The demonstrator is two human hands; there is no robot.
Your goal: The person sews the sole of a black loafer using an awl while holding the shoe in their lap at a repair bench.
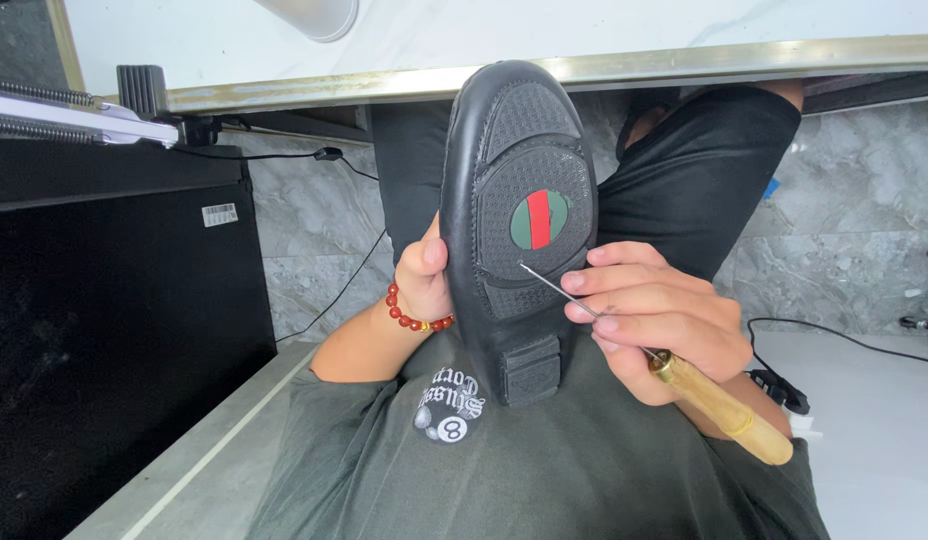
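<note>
The left hand [424, 272] is gripping a smooth black textured-sole shoe [516, 215] while the right hand [656, 315] is pinching a wooden-handled awl [684, 381].

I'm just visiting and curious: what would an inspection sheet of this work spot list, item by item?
Surface: pale marble-look tabletop edge above the shoe; grey tiled floor below.
Job's things: black shoe held sole-up, red and green round patch on the sole; awl with wooden handle, its metal tip at the sole.
Clutter: pale cylinder on the tabletop.
Hands: left hand grips the shoe's side, red bead bracelet at the wrist; right hand holds the awl.
Cables: black cable down the wall; another at right.
Surroundings: black cabinet, lamp arm with springs.
</note>
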